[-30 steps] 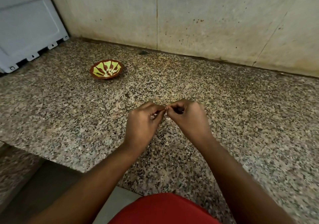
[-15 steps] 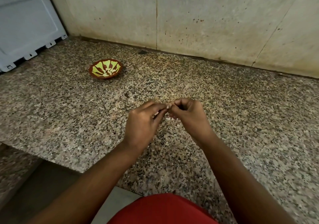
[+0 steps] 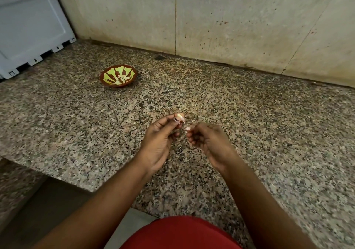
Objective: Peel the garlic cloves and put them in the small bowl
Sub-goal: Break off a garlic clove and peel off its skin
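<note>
Near the bowl, the left hand pinches a garlic clove; the right hand pinches a bit of peel.

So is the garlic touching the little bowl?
Apart. The head view shows the garlic clove pinched in the left hand fingers, with bare granite counter between it and the small bowl farther back on the left.

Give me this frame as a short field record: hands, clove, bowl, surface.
left hand: pinches garlic clove at fingertips
right hand: pinches a pale skin scrap, apart from the clove
small bowl: far left of hands, peeled cloves inside
granite counter: under both hands
</note>
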